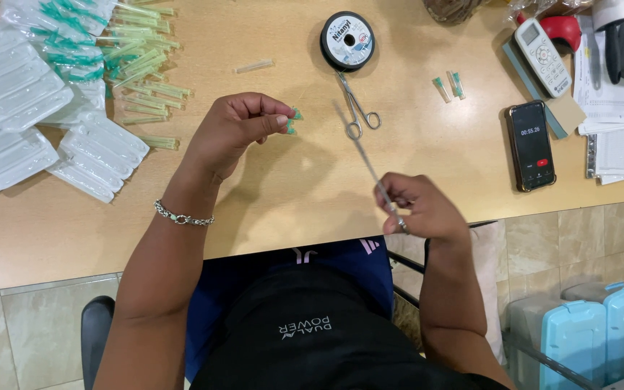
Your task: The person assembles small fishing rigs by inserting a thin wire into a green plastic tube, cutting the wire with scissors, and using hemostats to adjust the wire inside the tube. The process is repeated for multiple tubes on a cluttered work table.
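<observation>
Green needle hub [294,120] pinched in left hand [236,126], thin steel forceps [370,167] blurred

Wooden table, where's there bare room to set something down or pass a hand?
The table is bare along the near edge below the left hand, and between the scissors and the phone. Crowded: the far left with plastic packs and capped needles, and the right with a remote and papers.
</observation>
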